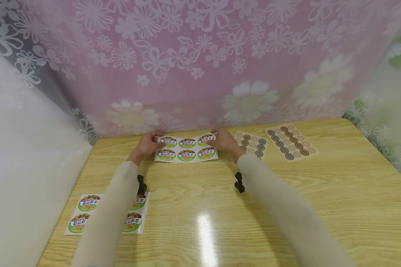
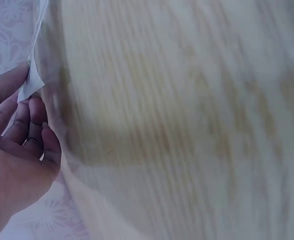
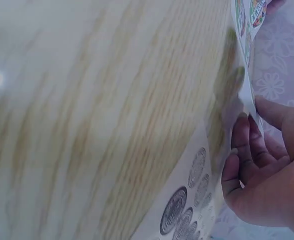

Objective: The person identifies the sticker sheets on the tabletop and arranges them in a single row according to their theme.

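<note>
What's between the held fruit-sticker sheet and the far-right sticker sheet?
In the head view: the right hand, then another round-sticker sheet, partly hidden.

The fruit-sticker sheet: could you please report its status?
Left grip and right grip pinching opposite ends. Fruit-sticker sheet spanning between them, ends off the table. Round-seal sheet close by right grip, apparently not blocking.

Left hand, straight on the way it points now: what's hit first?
Besides the sticker sheet it pinches, the left hand would likely meet the pink floral backdrop first; depth to it is unclear.
</note>
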Tool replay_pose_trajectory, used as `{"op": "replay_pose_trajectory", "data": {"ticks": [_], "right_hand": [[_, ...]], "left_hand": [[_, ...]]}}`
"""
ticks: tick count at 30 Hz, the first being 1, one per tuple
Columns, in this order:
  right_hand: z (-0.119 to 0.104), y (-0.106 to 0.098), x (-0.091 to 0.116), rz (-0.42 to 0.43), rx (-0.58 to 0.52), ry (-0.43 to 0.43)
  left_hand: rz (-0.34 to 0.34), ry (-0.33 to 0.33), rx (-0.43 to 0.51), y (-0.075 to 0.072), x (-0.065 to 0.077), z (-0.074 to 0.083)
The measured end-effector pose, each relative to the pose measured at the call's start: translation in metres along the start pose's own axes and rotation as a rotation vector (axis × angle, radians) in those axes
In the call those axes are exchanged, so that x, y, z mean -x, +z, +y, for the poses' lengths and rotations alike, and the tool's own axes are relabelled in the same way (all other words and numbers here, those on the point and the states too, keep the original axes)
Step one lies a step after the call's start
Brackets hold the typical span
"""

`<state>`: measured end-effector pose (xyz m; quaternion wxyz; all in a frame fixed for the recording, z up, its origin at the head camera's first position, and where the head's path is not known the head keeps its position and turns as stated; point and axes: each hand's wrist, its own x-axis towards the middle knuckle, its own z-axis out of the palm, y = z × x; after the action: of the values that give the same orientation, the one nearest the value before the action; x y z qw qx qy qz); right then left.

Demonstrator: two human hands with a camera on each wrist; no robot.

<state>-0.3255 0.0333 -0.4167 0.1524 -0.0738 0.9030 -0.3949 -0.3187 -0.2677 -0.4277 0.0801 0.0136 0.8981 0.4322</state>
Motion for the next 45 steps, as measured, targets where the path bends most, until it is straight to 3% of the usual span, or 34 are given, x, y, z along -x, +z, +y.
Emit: {"op": "replay_pose_trajectory", "data": {"ticks": [6,10,13,20,26,36,45], "right_hand": [[-0.003,-0.007,0.014,-0.020,0.036,-0.050],[-0.005,-0.013,0.026,-0.004,0.088,-0.058],[-0.007,-0.017,0.036,0.010,0.110,-0.085],[-0.005,-0.027,0.062,0.007,0.121,-0.126],[0.002,-0.031,0.090,0.000,0.096,-0.162],[0.018,-0.018,0.130,-0.001,0.110,-0.250],[0.027,-0.005,0.150,0.007,0.117,-0.234]], "left_hand": [[-0.016,0.021,-0.050,-0.004,0.008,0.005],[-0.040,0.082,-0.077,-0.005,0.017,0.007],[-0.048,0.104,-0.064,-0.007,0.028,0.008],[-0.052,0.081,0.032,-0.004,0.058,0.018],[-0.088,0.123,0.025,0.002,0.085,0.026],[-0.120,0.177,-0.051,0.015,0.125,0.025],[-0.141,0.208,-0.104,0.018,0.151,0.025]]}}
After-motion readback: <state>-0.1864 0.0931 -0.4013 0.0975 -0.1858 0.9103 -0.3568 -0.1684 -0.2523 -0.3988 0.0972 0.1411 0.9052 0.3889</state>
